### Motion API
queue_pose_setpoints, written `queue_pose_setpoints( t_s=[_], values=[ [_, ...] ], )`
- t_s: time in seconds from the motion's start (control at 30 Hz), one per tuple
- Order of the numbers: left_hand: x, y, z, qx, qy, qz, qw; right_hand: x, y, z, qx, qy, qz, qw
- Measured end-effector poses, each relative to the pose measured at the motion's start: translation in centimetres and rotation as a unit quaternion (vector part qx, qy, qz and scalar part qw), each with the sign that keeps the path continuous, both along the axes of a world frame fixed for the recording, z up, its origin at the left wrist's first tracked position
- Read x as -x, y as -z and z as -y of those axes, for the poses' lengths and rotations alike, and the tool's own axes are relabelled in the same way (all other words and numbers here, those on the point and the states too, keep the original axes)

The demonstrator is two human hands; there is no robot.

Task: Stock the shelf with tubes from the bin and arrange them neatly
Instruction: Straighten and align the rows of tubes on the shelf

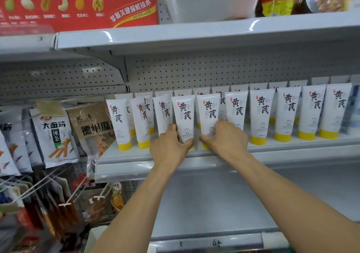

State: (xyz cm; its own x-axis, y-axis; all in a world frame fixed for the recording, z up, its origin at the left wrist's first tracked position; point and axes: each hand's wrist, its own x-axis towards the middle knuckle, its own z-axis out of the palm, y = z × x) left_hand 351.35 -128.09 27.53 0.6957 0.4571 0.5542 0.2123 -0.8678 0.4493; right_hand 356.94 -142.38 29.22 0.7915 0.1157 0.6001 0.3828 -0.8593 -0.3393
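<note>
On the white store shelf [282,152], your left hand [171,145] has its fingers [172,128] curled round a front-row tube [183,114] near its cap, your right hand [224,137] round the neighbouring tube [209,112]. Both stand upright, closely flanked; shove either sideways and the row [262,114] could topple domino-style.

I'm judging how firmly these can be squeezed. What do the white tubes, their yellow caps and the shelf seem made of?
White tubes: likely soft plastic, satin; smooth printed skin, flat crimped tops. Yellow caps: probably rigid plastic, uniform colour, slight sheen. Shelf: apparently painted metal, glossy; highlights streak its front edge.
</note>
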Motion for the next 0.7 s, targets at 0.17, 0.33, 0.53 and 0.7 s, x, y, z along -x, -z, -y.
queue_pose_setpoints(
  t_s=[0.17,0.33,0.53,0.7],
  values=[
    [0.5,-0.3,0.1,0.002,0.008,-0.002,1.0,0.2,-0.3,0.1,0.01,0.002,-0.013,1.0],
    [0.8,-0.5,0.3,0.012,0.016,0.001,1.0,0.7,-0.3,0.0,-0.003,-0.005,-0.033,0.999],
    [2.2,-0.3,-0.2,0.053,0.056,0.012,0.997,1.9,0.3,0.6,-0.031,-0.044,-0.037,0.998],
    [5.0,0.1,-3.6,0.033,0.011,0.118,0.992,4.3,0.6,0.1,-0.121,-0.099,0.079,0.985]
  ],
)
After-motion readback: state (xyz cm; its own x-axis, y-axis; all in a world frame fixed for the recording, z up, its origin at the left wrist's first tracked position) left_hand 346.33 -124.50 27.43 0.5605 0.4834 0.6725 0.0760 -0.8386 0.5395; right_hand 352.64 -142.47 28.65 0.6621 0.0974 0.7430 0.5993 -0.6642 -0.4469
